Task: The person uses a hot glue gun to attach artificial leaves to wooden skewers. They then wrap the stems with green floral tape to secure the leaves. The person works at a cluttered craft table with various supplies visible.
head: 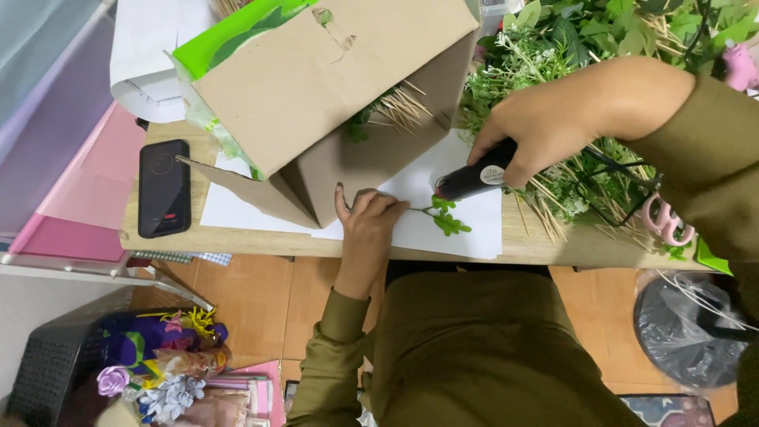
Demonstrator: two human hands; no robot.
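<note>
Landmark for all positions: the cardboard box (pixel 316 87), lying tipped on the wooden desk (pixel 545 241); its side faces me and its opening points right.

Far left of the box: a black phone (pixel 164 188) flat on the desk near the desk's left edge; beyond it, pink and lilac sheets (pixel 75 198) over the edge. Below and left of the box, on the floor: a dark crate (pixel 51 360) and a heap of paper flowers (pixel 170 360).

Under the box: white paper sheets (pixel 466 217) spread on the desk, reaching out to the box's right.

Just below the box's lower corner: my left hand (pixel 365 221); fingers curled in, tips pinched on the thin stem of a small green sprig (pixel 447 217); the sprig lies on the white paper, just right of the box's lower corner, leaves pointing right.

In the box's mouth: wooden skewers (pixel 403 107) poking out with some greenery.

Right of the box: my right hand (pixel 545 130), fingers wrapped tight round a black glue gun (pixel 474 178); its nozzle end points down-left, touching or nearly touching the sprig's stem, I cannot tell which.

Further right of the box: a pile of artificial foliage on skewers (pixel 585 47); pink-handled scissors (pixel 668 221) near the desk's right end; a black bag (pixel 688 328) on the floor beneath.
</note>
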